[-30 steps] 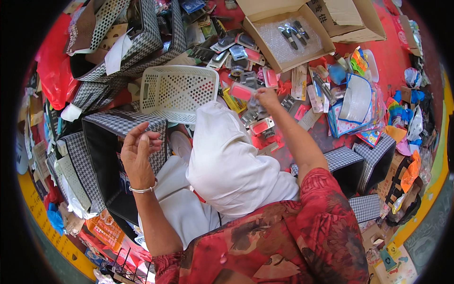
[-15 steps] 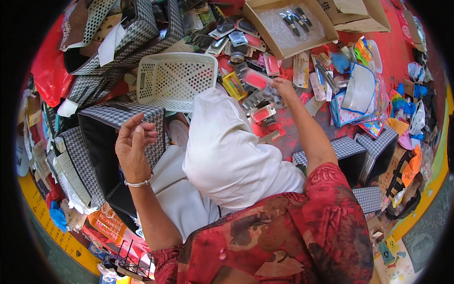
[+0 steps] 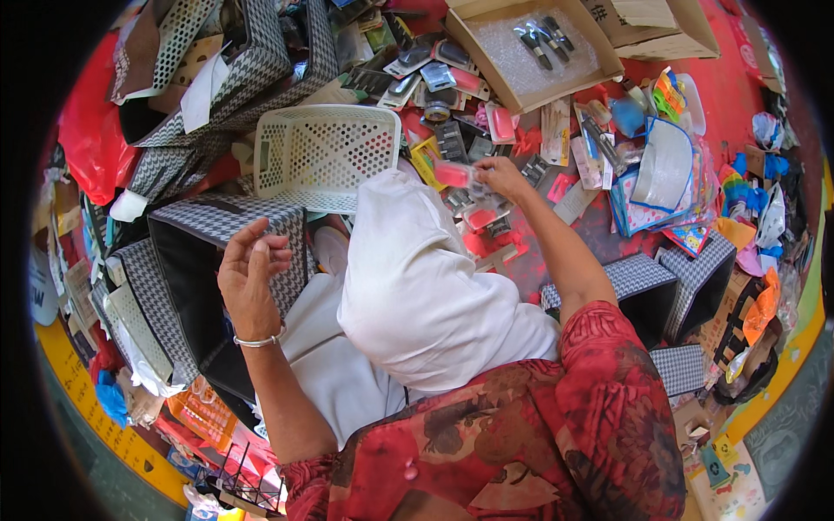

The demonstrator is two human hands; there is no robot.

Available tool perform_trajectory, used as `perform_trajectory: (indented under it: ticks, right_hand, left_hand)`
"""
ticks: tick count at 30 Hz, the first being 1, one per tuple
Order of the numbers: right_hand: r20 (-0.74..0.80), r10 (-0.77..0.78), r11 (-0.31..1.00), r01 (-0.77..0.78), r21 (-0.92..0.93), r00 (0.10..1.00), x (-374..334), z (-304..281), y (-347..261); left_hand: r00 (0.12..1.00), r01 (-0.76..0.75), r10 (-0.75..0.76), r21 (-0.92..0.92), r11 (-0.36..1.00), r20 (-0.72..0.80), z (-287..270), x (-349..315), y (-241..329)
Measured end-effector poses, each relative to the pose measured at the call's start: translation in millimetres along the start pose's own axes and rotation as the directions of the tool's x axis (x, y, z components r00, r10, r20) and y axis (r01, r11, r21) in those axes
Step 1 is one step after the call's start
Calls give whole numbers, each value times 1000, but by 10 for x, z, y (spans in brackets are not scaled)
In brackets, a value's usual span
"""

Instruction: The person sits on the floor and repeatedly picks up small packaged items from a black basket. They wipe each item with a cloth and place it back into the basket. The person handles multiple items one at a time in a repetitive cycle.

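Note:
My right hand (image 3: 506, 181) is closed on the edge of a clear plastic pack with a red piece inside (image 3: 451, 174). It holds the pack low over a heap of small packaged goods, just beyond my raised knee. Beneath it lies another clear pack with a red piece (image 3: 480, 217), and close to its left a yellow box (image 3: 426, 162). My left hand (image 3: 250, 276) hovers beside my other leg with its fingers loosely bent and apart, nothing visible in it. Nearest to that hand is a houndstooth fabric box (image 3: 234, 215) with a black inside.
Beyond my knee a white perforated basket (image 3: 330, 113) leans tilted. An open cardboard box (image 3: 599, 69) holds black brushes on bubble wrap. Houndstooth boxes (image 3: 643, 273) stand at the right, and more are piled far left by a red plastic bag (image 3: 87, 130). Bagged goods (image 3: 660, 174) lie at the right.
My right hand has moved slightly left and nearer to me, bringing the red pack left and down. My left hand stays almost in place, and the view has shifted slightly.

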State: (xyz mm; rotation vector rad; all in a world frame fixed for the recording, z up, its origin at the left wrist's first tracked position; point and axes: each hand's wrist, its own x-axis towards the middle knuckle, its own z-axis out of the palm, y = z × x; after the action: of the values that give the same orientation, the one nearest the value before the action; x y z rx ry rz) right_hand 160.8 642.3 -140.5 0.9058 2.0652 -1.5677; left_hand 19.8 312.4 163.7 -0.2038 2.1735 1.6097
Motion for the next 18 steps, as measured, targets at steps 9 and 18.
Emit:
perform_trajectory:
  ticks: [9, 18]
  right_hand:
    - [-351, -6, 856, -177, -486, 936, -163, 262, -80]
    - [-33, 23, 902, -35, -431, 999, -34, -18, -55]
  left_hand:
    - [1000, 0, 0, 24, 1000, 26, 12, -20, -5]
    - [998, -18, 17, 29, 999, 58, 23, -42, 17]
